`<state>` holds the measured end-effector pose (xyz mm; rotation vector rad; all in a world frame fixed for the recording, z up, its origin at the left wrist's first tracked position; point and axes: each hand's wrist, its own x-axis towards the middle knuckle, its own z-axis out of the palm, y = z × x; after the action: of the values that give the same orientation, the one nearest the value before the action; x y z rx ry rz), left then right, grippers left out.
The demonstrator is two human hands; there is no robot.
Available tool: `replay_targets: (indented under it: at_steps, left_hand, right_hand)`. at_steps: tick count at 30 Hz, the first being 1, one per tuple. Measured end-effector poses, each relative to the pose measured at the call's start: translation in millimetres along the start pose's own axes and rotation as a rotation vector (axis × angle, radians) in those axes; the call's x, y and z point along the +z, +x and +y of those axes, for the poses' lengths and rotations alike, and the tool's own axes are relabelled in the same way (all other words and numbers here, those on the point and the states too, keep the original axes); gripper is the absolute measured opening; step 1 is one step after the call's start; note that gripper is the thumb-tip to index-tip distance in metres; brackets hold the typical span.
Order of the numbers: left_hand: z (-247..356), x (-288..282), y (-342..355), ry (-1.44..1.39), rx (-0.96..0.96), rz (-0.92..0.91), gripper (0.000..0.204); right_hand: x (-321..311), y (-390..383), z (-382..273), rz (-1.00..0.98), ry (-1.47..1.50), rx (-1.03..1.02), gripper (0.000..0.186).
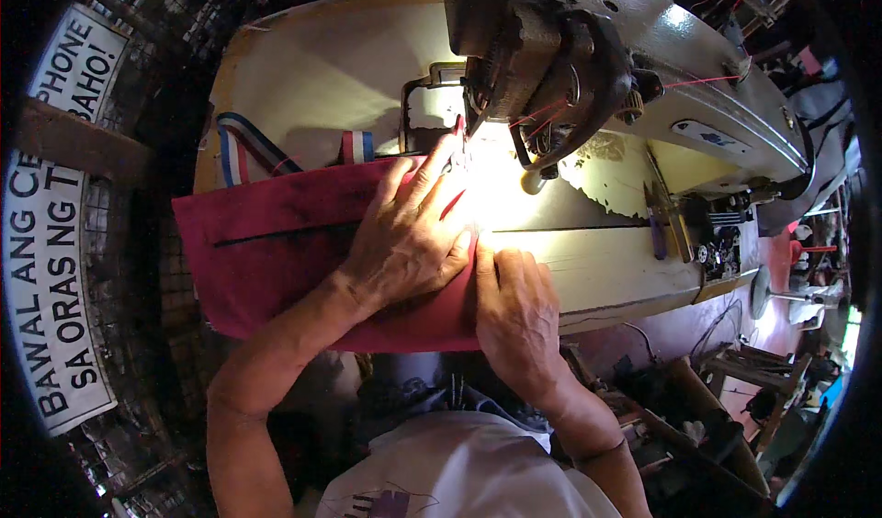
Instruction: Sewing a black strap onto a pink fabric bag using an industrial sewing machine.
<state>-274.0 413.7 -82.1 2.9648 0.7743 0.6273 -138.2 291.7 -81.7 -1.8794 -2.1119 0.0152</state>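
A dark red piece of fabric (266,284) lies across the sewing machine's bed, with a long black line, perhaps a zipper or slit, running along it. My left hand (404,238) rests flat on the fabric, fingers spread and the fingertips close to the brightly lit needle area. At the fabric's right edge, my right hand (517,320) has its fingers closed on the cloth. The sewing machine's head (533,68) stands just beyond both hands. Glare hides the needle and the cloth beneath it. A striped red, white and blue ribbon (232,146) emerges behind the fabric.
Small tools, seemingly thread snips (656,222), lie on the machine bed at right. Pink thread (698,81) runs along the machine arm. White signs (55,288) hang on wire mesh at left. Wooden pieces (707,408) crowd the lower right.
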Motion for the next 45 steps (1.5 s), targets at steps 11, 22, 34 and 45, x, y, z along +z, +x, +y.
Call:
replay_targets:
  at_steps: [11,22,34,45]
  left_hand:
    - [-5,5,-2,0.060,0.144,0.012,0.026]
    - [-9,2,1,-0.135,0.015,0.086,0.024]
    - [-9,5,4,-0.072,-0.004,0.070,0.025]
    - [-8,9,2,0.019,0.061,0.046,0.017]
  right_hand:
    - [-7,0,-4,-0.053,0.031,0.048,0.040]
    - [0,1,-2,0.015,-0.007,-0.006,0.019]
    - [-6,1,-3,-0.072,0.031,0.009,0.042]
    - [-2,2,0,-0.012,-0.015,-0.038,0.023]
